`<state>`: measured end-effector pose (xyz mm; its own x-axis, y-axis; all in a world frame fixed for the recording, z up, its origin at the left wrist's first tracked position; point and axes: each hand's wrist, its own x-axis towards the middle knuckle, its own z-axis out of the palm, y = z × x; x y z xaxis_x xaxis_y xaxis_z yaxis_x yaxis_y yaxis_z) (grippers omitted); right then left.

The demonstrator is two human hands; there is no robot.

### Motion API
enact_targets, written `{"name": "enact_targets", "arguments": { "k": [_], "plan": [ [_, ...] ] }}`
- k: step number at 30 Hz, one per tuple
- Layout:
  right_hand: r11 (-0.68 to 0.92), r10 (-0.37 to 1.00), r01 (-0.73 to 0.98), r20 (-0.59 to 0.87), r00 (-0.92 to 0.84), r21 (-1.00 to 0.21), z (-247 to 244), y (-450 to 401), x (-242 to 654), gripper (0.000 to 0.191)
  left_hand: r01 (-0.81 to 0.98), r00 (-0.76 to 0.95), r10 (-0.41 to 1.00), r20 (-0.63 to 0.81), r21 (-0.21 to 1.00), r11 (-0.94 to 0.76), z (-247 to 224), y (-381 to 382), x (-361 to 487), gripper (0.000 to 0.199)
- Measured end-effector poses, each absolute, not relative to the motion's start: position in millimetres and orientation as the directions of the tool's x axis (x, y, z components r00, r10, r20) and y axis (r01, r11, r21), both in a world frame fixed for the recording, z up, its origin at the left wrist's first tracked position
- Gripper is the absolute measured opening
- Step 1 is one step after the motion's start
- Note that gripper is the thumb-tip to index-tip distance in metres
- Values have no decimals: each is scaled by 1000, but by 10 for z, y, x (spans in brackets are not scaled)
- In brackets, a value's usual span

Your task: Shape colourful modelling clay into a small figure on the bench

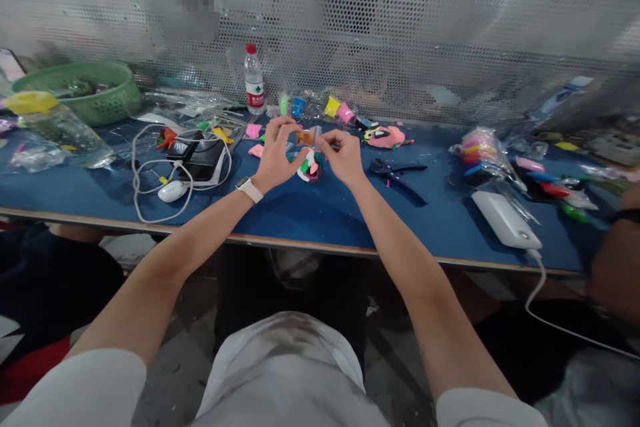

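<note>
Grip of the right hand is a pinch: thumb and fingertips are pressed together upon the clear end of one small plastic packet with orange-brown content. This packet is above the blue flat surface, between the two hands. Fingers of the left hand curve at its orange-brown end, with the thumb spread below; whether they pinch it, one cannot tell.

Just under the packet lies one small round cluster of white, green, pink and black pieces. To the left of the left hand there are two flat pink pieces, an upper one and a lower one.

Beyond the hands stands one clear plastic bottle with red cap. Near it are one blue packet and one yellow packet. At the right hand's side lie one pink figure with yellow and black parts and, nearer to the person, one pair of dark blue pliers. Farther right is one white rectangular device with cable.
</note>
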<state>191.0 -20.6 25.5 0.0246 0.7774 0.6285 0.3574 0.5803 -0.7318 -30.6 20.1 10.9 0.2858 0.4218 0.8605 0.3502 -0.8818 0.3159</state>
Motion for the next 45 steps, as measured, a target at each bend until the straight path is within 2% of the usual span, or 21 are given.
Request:
{"name": "enact_targets", "arguments": {
  "k": [2, 6, 10, 14, 19, 25, 28, 30, 33, 37, 42, 45],
  "plan": [
    [594, 749, 412, 662, 28, -691, 258, -243, 1870, 63, 321, 307, 440, 844, 344, -883, 110, 159, -281, 42],
    [634, 699, 498, 713, -43, -591, 265, -304, 1814, 48, 238, 347, 503, 791, 445, -863, 96, 113, -230, 41],
    [673, 679, 520, 717, -155, -525, 268, -316, 1822, 48, 191, 372, 539, 756, 505, -841, 78, 137, -215, 44],
    [678, 685, 532, 699, -205, -508, 278, -308, 1854, 51, 220, 385, 530, 756, 483, -848, 88, 169, -230, 47],
    [691, 657, 543, 729, -194, -478, 287, -304, 1881, 48, 312, 406, 497, 767, 394, -864, 134, 176, -263, 36],
    [623, 603, 729, 768, -218, -282, 289, -343, 1857, 19, 398, 433, 494, 754, 332, -855, 128, 166, -259, 26],
    [592, 585, 787, 765, -269, -176, 272, -345, 1805, 20, 423, 427, 511, 746, 335, -842, 106, 175, -253, 22],
    [569, 588, 808, 762, -270, -153, 253, -332, 1766, 22, 417, 412, 510, 755, 341, -842, 96, 188, -257, 21],
    [558, 616, 804, 752, -237, -204, 228, -314, 1722, 26, 382, 394, 496, 774, 353, -854, 91, 202, -270, 21],
    [599, 650, 711, 742, -162, -369, 226, -307, 1710, 27, 297, 350, 493, 797, 405, -865, 105, 198, -294, 30],
    [618, 683, 532, 730, 2, -579, 246, -298, 1789, 23, 224, 108, 620, 777, 589, -776, 137, 260, -329, 49],
    [625, 697, 459, 716, 34, -631, 256, -304, 1838, 30, 110, 130, 702, 700, 693, -712, 136, 340, -320, 60]
  ]
}}
